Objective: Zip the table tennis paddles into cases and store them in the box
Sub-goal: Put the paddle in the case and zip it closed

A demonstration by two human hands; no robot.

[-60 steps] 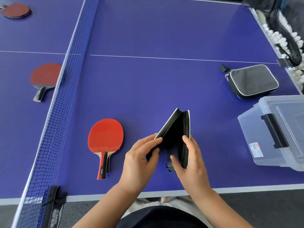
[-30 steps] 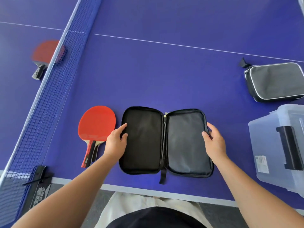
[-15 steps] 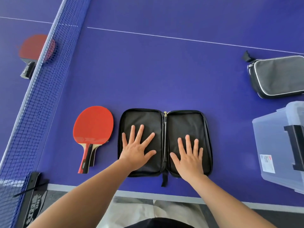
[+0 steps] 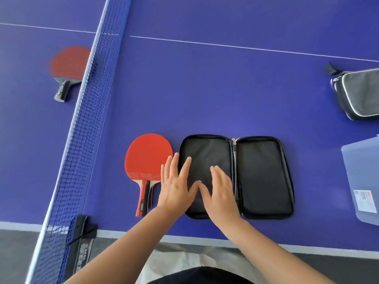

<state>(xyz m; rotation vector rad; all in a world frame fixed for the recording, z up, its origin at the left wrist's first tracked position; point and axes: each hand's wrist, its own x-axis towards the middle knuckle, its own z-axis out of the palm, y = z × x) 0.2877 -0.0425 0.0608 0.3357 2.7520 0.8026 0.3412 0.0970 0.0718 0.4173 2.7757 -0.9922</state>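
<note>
Head cam: open case (image 4: 238,177) lies flat like a book near the table (image 4: 205,89) edge, zipper pull at the top of the spine. Both my hands are spread, fingers straight, gripping nothing; left hand (image 4: 176,186) is over the case's left rim, right hand (image 4: 220,193) over the left half, thumbs nearly touching. Can't tell if the palms press the fabric or just hover. Red paddle (image 4: 148,158) sits just beside the case on the left, handle toward me, looks like two stacked. Judgement: case is soft fabric, light, floppy, so pin one half while loading; paddle is stiff and light, rubber face grippy, so take it by the handle. Handle has vertical lettering, too small to read. Second paddle (image 4: 68,64) is beyond the net (image 4: 82,130), blurred. Zipped grey case (image 4: 359,93) far right, clear box (image 4: 361,185) near right with a label, unreadable. Net post strap has print, also not legible.
</note>
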